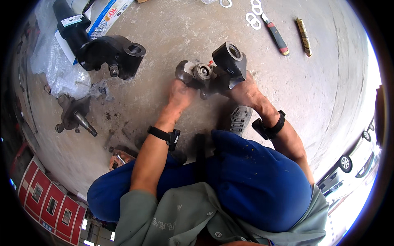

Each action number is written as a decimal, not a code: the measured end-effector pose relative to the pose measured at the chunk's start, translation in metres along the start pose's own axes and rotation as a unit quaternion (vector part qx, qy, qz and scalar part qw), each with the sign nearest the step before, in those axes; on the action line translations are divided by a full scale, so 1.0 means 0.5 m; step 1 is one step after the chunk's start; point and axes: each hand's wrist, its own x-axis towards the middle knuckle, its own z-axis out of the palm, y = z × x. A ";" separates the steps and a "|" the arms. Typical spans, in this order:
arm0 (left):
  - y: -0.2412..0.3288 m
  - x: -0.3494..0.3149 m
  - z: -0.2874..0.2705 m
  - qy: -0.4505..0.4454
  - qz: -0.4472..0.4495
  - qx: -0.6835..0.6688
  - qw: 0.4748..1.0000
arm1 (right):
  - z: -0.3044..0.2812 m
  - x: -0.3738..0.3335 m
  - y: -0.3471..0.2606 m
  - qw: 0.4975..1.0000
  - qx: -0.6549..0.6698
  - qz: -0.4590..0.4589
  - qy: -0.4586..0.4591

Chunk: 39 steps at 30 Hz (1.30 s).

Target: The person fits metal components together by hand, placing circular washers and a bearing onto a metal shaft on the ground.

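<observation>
Both my hands grip a heavy black steering knuckle (230, 73) in front of my knees. It has a thick bored eye at its upper right and a greyish round socket (202, 71) with a hole at its left. My left hand (180, 95) is closed round the rounded left end. On the other side, my right hand (245, 93) is wrapped behind the bored eye, its fingers mostly hidden by the metal. A small red bit shows between the two parts. I cannot tell whether the knuckle touches the floor.
To the left lie a black metal casting (107, 53), clear plastic wrap (67, 78) and a dirty knuckle with a tapered spindle (78, 116). Farther right are white rings (253, 20), a black-and-red-handled tool (277, 37) and a gold-brown roll (304, 37). My shoe (240, 119) stands close behind the knuckle.
</observation>
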 end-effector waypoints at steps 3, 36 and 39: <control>-0.007 -0.009 -0.006 0.048 0.068 0.018 0.996 | -0.014 -0.008 -0.067 0.999 -0.039 0.008 0.008; -0.018 -0.131 -0.231 0.160 -0.047 0.147 0.975 | 0.110 0.060 -0.290 0.981 0.128 0.123 -0.082; -0.013 -0.135 -0.239 0.154 -0.055 0.118 0.979 | 0.114 0.060 -0.289 0.980 0.133 0.119 -0.088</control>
